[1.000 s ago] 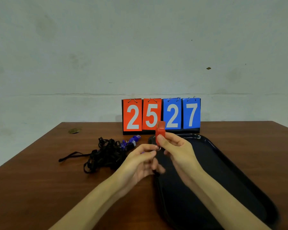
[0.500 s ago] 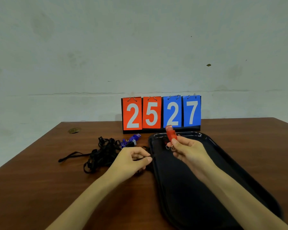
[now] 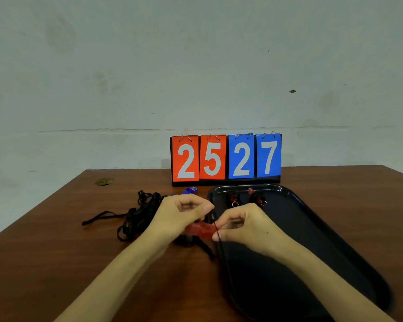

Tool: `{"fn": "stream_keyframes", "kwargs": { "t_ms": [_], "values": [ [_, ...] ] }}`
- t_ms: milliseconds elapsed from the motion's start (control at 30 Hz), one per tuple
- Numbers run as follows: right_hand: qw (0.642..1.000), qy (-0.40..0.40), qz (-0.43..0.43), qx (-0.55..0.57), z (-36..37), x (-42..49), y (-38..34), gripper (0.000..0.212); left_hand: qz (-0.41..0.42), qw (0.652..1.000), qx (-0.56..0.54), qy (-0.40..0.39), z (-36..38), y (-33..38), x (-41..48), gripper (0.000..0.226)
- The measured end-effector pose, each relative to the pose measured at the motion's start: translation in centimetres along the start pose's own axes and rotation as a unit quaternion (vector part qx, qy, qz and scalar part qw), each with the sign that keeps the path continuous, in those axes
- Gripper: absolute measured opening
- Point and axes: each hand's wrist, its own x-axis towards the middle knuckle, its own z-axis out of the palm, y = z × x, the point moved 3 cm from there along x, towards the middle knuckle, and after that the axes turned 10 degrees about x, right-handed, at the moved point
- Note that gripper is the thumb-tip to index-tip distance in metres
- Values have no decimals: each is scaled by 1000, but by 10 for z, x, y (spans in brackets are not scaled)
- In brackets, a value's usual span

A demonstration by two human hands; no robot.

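Red and translucent, one whistle [image 3: 200, 230] is pinched between the left hand [image 3: 179, 217] and right hand [image 3: 244, 225], just above the tabletop [image 3: 56, 252] at the black tray [image 3: 312, 228]'s left rim. Two more red whistles [image 3: 233, 198] [image 3: 256, 197] lie in the tray; one blue whistle [image 3: 190, 190] sits by black lanyards [image 3: 137, 217].

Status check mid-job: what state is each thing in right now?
Red translucent plastic whistle: held between both hands, above wooden table.
Left hand: grips the whistle.
Right hand: pinches the whistle's right end.
Black plastic tray: flat on table.
Two red whistles with rings: lying at tray's far end.
Blue plastic whistle: lying on table.
Black lanyard pile: tangled on table.
Flip scoreboard: upright, reads 25 27.
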Motion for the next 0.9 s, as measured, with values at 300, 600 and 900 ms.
{"fn": "stream_keyframes", "kwargs": {
  "t_ms": [300, 600, 900],
  "values": [
    [991, 101, -41, 79, -6, 0, -5, 9, -120, 973, -151, -129, 18, -2, -7, 36],
    [949, 292, -38, -113, -19, -4, 7, 10, 0, 996, 38, -79, 29, -1, -8, 24],
    [936, 119, -70, -323, -11, -6, -6, 19, 119, 976, 179, -21, 19, 5, -12, 10]
  ]
}}
